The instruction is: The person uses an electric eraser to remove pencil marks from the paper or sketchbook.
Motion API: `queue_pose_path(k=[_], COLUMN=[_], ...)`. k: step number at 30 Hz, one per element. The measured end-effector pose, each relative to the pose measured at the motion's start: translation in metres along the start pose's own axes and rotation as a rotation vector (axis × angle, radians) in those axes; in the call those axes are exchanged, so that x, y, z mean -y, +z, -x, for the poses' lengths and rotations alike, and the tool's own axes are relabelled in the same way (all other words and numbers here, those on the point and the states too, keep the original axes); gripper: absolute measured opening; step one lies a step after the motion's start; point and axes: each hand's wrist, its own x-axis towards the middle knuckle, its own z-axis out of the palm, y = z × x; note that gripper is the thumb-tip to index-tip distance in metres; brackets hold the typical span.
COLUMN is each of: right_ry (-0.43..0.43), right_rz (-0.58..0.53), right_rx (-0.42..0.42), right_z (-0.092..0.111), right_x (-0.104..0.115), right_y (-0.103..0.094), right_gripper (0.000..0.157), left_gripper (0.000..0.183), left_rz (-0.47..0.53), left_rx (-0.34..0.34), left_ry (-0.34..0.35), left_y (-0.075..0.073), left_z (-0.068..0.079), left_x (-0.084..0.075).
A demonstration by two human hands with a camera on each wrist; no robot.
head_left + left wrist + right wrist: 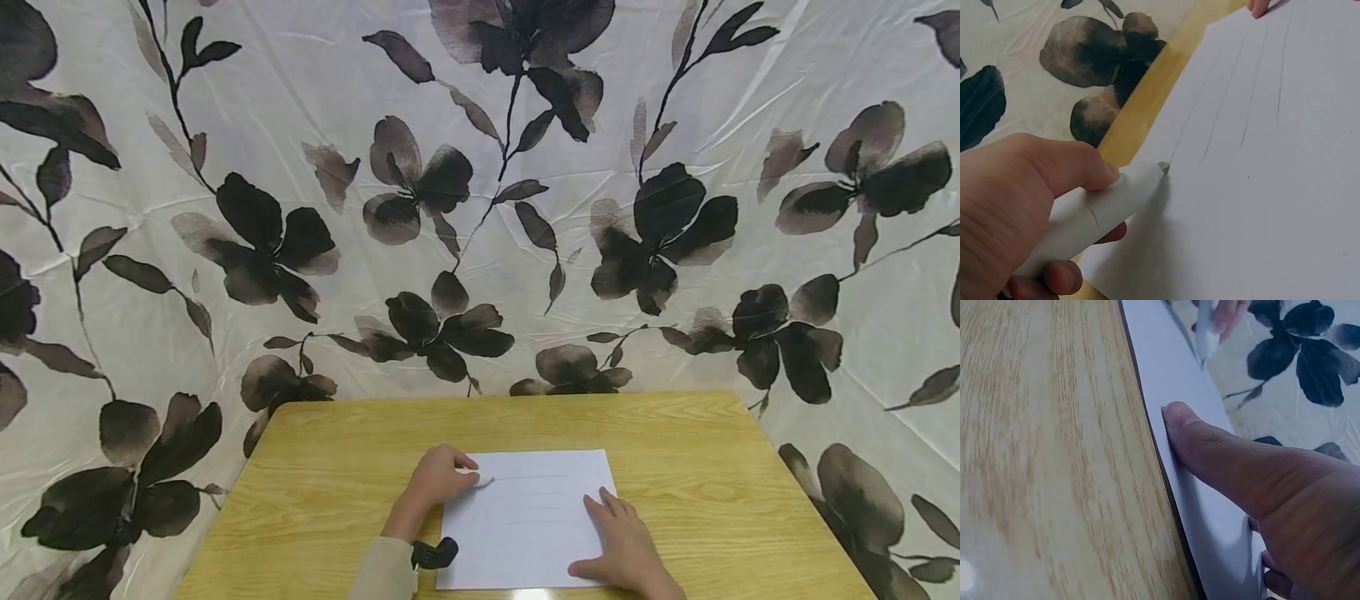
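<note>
A white sheet of paper (525, 554) lies on the wooden table, marked with several thin, roughly parallel lines. My left hand (442, 477) is at the paper's far left corner, gripping a white utility knife (1094, 215). Its short metal tip touches the sheet at the end of one line, as the left wrist view shows. Across the sheet, my right hand (621, 542) rests on the right edge with fingers spread. In the right wrist view its thumb (1182, 415) presses on the paper near the edge.
The yellow wood-grain table (337, 467) extends around the paper on all sides. Behind it hangs a white cloth (525, 275) with dark flower prints. A black band (435, 553) is on my left wrist, beside a beige sleeve (384, 571).
</note>
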Motion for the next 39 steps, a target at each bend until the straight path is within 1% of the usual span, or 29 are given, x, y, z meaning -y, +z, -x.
queue_pose_path(k=[4,7,17,24,27,32,39], right_ry=[0.007,0.010,0.018,0.007,0.004,0.003,0.011], right_rz=[-0.005,-0.007,-0.003,-0.005,-0.006,-0.010,-0.002], right_rx=[0.003,0.007,0.009,0.007,0.003,-0.001,0.013], right_z=[0.000,0.000,0.001,0.001,0.001,0.001,0.001], right_x=[0.000,0.000,-0.003,0.000,0.001,0.002,0.001], right_y=[0.000,0.000,0.000,0.000,0.000,0.001,0.000], right_gripper=[0.110,0.110,0.110,0.110,0.110,0.109,0.110], left_gripper=[0.012,0.012,0.013,0.014,0.013,0.013,0.014], left_rz=[-0.006,-0.011,-0.052,-0.103,-0.119,-0.120,-0.125], left_rx=[0.005,0.011,0.043,0.025,0.028,0.043,0.041], left_ry=[0.007,0.000,0.023,0.037,0.040,0.037,0.038], left_y=[-0.001,-0.002,-0.002,-0.003,-0.004,-0.006,-0.007], left_z=[0.001,0.001,-0.005,-0.005,-0.004,-0.002,-0.003], left_x=[-0.002,-0.003,-0.008,-0.009,-0.010,-0.012,-0.012])
